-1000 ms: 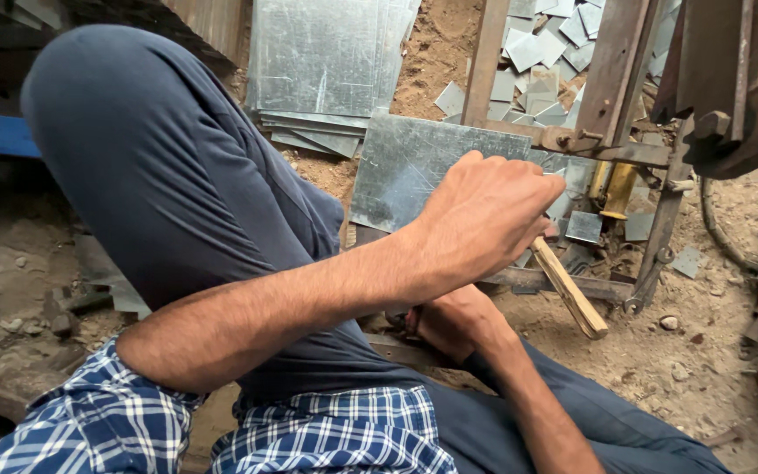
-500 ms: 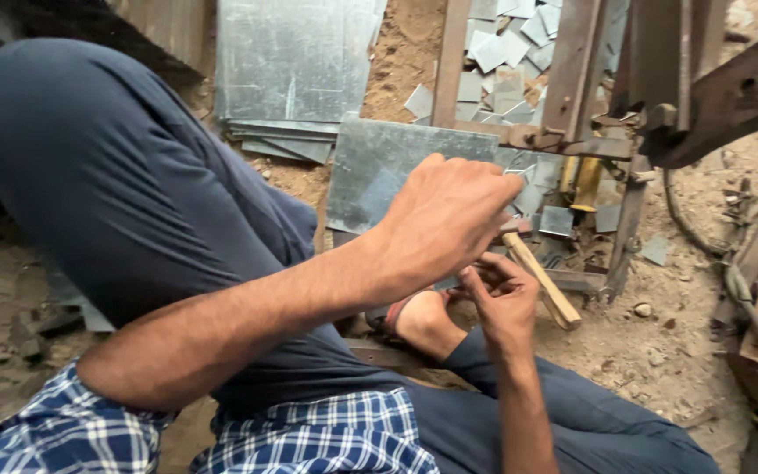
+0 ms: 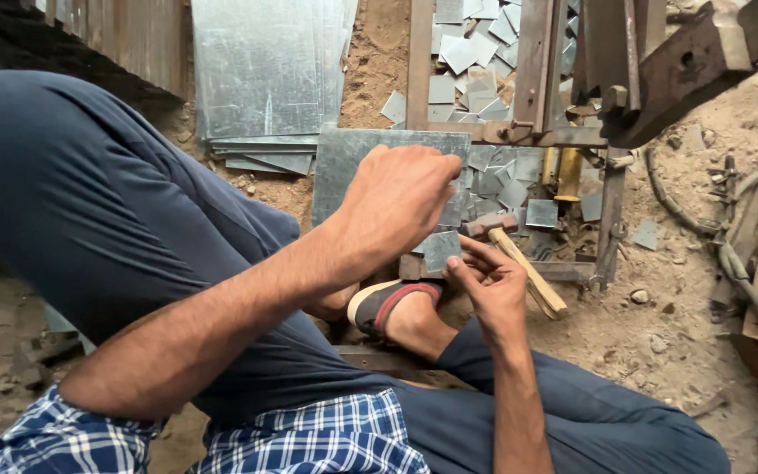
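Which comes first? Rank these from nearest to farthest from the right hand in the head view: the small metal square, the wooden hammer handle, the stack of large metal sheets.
1. Small metal square: at the fingertips of the right hand, just up and left of it.
2. Wooden hammer handle: right beside the hand, on its right.
3. Stack of large metal sheets: far off, at the upper left.

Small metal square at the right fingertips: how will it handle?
The small metal square looks thin and flat, so probably light and stiff. Its bare sheen suggests it could slip between the right hand's fingertips. Cut edges may be sharp.
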